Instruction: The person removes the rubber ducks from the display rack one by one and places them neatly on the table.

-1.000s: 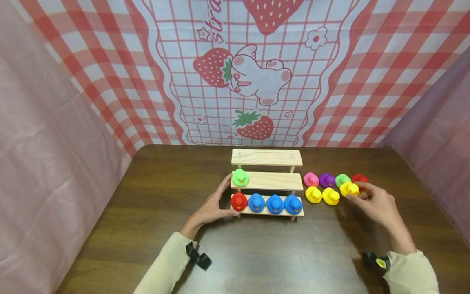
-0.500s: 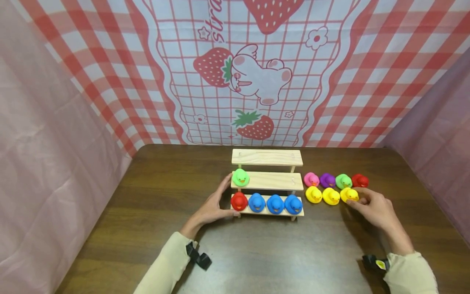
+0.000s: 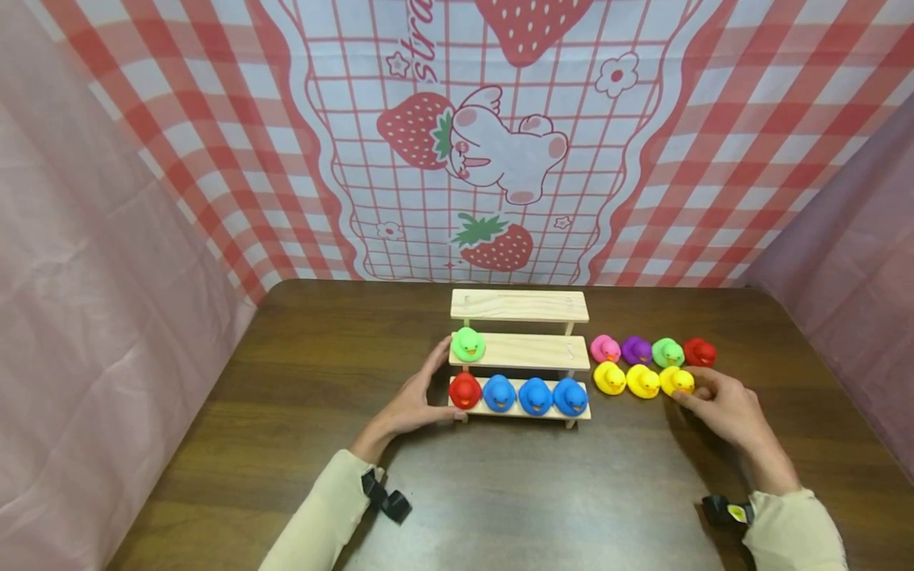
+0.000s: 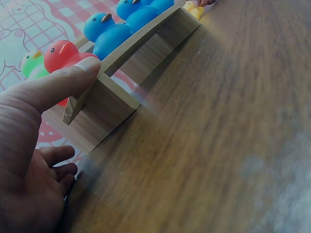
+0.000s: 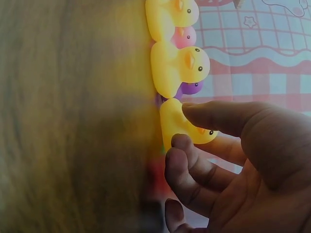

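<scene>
A three-tier wooden display rack (image 3: 517,350) stands mid-table. My left hand (image 3: 410,400) holds its left end, thumb at the front tier and fingers reaching back to the middle tier. Beside that thumb sits a red rubber duck (image 4: 65,57), followed by three blue rubber ducks (image 3: 535,396) along the front tier. A green rubber duck (image 3: 468,345) occupies the middle tier's left end. To the right, my right hand (image 3: 731,404) pinches a yellow rubber duck (image 3: 676,381) between thumb and fingers, down at table level. It touches or nearly touches the neighbouring yellow duck (image 3: 643,381).
Another yellow duck (image 3: 610,379) ends the front row nearest the rack. Behind it runs a row with a pink duck (image 3: 605,349), a purple duck (image 3: 637,350), a green duck (image 3: 668,352) and a red duck (image 3: 700,351). A checked cloth (image 3: 493,159) hangs behind the table.
My right hand has lowered the yellow duck towards me onto the table in the front row, then shifted it slightly left against its neighbour. My left hand stays on the rack.
</scene>
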A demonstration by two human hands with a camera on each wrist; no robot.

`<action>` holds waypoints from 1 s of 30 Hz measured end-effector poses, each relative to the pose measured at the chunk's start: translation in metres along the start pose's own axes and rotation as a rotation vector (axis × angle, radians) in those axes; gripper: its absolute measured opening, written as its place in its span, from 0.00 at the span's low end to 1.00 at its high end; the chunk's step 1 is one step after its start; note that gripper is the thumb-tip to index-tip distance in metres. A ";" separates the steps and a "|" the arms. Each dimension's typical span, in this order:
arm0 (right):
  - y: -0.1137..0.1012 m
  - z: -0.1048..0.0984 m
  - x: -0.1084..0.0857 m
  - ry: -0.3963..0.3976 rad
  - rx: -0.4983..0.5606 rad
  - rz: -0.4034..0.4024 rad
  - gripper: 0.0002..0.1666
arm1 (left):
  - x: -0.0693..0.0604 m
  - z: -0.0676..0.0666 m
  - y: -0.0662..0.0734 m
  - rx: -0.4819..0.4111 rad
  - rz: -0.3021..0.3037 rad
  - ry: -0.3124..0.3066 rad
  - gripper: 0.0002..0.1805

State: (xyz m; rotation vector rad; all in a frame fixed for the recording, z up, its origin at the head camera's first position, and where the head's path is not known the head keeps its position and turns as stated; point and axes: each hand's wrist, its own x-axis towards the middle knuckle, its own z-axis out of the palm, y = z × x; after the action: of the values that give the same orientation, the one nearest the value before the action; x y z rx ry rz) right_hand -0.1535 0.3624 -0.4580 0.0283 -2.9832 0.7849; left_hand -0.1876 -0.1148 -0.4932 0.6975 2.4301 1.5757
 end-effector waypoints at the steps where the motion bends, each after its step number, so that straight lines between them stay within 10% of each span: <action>1: 0.000 0.000 0.000 -0.004 0.005 0.001 0.30 | 0.000 0.000 0.000 -0.001 -0.001 0.000 0.65; 30: -0.054 -0.028 0.004 0.095 0.027 -0.081 0.29 | 0.000 0.000 0.001 0.001 -0.010 -0.004 0.64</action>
State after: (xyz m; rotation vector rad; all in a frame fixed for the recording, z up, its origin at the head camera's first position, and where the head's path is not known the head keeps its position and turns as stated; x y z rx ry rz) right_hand -0.1547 0.3291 -0.4065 0.1087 -2.8631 0.7936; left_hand -0.1874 -0.1149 -0.4925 0.6876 2.4278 1.5675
